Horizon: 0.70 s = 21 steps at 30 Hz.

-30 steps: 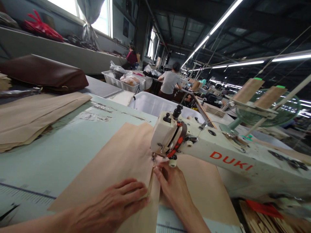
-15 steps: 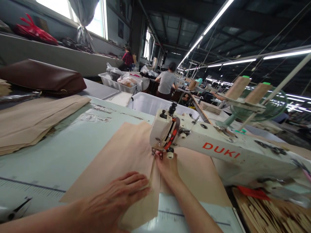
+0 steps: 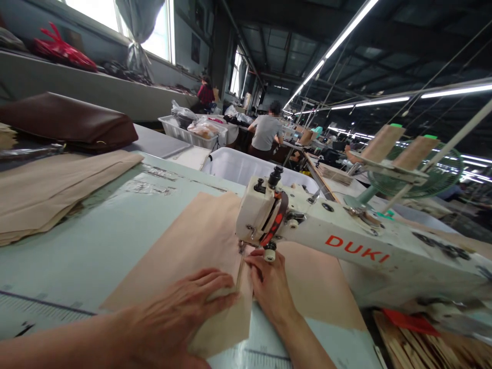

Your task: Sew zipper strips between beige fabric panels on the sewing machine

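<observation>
A beige fabric panel (image 3: 180, 251) lies on the pale green tabletop and runs under the needle and presser foot (image 3: 242, 247) of a white sewing machine (image 3: 326, 230) marked DUKI. Flat on the panel's near part rests my left hand (image 3: 188, 302), fingers stretched out and pointing at a narrow strip or seam line along the panel. My right hand (image 3: 267, 277) is just right of the presser foot, with thumb and fingertips pinched at the panel's edge. More beige fabric (image 3: 315, 282) spreads out to the right, beneath the machine arm. The machine head hides the seam beyond the needle.
Folded beige pieces (image 3: 57, 189) are stacked at the left, a dark brown leather piece (image 3: 69, 120) behind them. A white bin (image 3: 242, 164) stands beyond the table. Thread cones (image 3: 384, 143) rise at the right. Two people (image 3: 265, 130) are farther back.
My right hand has drawn back slightly towards me from the presser foot, its wrist more bent. My left hand stays on the panel, nearly unmoved. The view has shifted a little.
</observation>
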Available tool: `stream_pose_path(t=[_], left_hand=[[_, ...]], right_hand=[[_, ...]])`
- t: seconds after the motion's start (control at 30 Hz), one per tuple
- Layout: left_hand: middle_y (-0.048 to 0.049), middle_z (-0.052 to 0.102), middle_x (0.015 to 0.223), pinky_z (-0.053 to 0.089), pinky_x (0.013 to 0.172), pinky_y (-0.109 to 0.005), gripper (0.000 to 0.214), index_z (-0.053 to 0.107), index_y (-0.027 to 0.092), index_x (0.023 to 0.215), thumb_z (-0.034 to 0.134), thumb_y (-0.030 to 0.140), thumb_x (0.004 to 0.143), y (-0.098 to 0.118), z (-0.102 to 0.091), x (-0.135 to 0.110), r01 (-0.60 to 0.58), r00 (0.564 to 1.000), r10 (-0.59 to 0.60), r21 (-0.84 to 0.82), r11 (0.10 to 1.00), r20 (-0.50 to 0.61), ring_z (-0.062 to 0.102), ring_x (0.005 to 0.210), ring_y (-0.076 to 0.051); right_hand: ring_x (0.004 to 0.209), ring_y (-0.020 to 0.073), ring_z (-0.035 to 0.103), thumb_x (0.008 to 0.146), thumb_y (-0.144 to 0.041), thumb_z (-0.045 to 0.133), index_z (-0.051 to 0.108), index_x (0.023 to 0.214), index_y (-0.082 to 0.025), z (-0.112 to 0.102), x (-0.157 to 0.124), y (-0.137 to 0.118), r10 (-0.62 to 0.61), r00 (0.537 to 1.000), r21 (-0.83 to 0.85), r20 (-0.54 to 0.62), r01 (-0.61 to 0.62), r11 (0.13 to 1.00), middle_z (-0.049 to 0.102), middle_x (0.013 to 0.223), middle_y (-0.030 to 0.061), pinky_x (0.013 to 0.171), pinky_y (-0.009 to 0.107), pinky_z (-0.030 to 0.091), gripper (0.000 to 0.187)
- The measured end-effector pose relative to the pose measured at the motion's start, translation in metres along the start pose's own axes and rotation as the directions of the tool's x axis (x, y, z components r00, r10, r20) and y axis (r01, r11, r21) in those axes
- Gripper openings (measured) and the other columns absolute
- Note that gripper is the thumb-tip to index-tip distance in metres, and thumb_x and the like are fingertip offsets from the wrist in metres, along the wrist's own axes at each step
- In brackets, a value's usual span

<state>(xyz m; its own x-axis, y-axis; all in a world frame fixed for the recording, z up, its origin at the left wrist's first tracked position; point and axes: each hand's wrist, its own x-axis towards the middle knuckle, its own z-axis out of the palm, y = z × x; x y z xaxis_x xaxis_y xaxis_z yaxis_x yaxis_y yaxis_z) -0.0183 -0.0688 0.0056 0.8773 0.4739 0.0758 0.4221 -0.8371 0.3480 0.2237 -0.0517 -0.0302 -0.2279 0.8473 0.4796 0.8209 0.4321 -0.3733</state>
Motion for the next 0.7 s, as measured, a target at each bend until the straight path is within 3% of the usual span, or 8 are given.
stream_pose_path(t=[0.17,0.37,0.57,0.7], left_hand=[[-0.0143,0.045,0.152,0.038,0.116,-0.050,0.092,0.038,0.025,0.154,0.069,0.069,0.079,-0.018,0.005,0.009,-0.027,0.999,0.027,0.019,0.999,-0.023,0.045,0.138,-0.038],[-0.0170,0.052,0.145,0.040,0.112,-0.049,0.093,0.046,0.021,0.149,0.069,0.073,0.076,-0.028,-0.004,0.025,-0.038,0.998,0.040,0.028,0.999,-0.055,0.051,0.132,-0.040],[-0.0145,0.052,0.143,0.039,0.112,-0.047,0.091,0.047,0.024,0.148,0.069,0.073,0.075,-0.047,0.002,0.035,-0.102,0.981,0.104,0.018,0.995,-0.166,0.052,0.129,-0.038],[-0.0137,0.048,0.147,0.036,0.114,-0.048,0.094,0.040,0.025,0.152,0.069,0.072,0.076,-0.058,0.003,0.041,-0.119,0.979,0.122,0.023,0.993,-0.163,0.047,0.133,-0.037]], right_hand=[[0.106,0.0223,0.055,0.085,-0.002,0.056,0.075,0.104,-0.029,-0.004,0.001,0.002,-0.011,1.000,-0.021,-0.011,0.010,1.000,0.068,0.108,0.0038,0.102,0.042,0.041,0.038],[0.102,0.0229,0.054,0.080,0.003,0.057,0.075,0.103,-0.030,-0.008,0.000,-0.004,-0.016,1.000,-0.020,-0.025,0.016,1.000,0.068,0.105,0.0034,0.099,0.042,0.042,0.044],[0.103,0.0242,0.053,0.082,0.004,0.053,0.076,0.099,-0.027,-0.006,0.001,-0.001,0.041,0.999,-0.027,-0.031,-0.042,0.999,0.066,0.101,0.0055,0.098,0.046,0.040,0.041],[0.103,0.0250,0.052,0.083,0.002,0.052,0.074,0.092,-0.020,-0.004,0.001,0.001,0.055,0.998,-0.062,-0.041,-0.057,0.996,0.064,0.100,0.0076,0.098,0.046,0.040,0.032]])
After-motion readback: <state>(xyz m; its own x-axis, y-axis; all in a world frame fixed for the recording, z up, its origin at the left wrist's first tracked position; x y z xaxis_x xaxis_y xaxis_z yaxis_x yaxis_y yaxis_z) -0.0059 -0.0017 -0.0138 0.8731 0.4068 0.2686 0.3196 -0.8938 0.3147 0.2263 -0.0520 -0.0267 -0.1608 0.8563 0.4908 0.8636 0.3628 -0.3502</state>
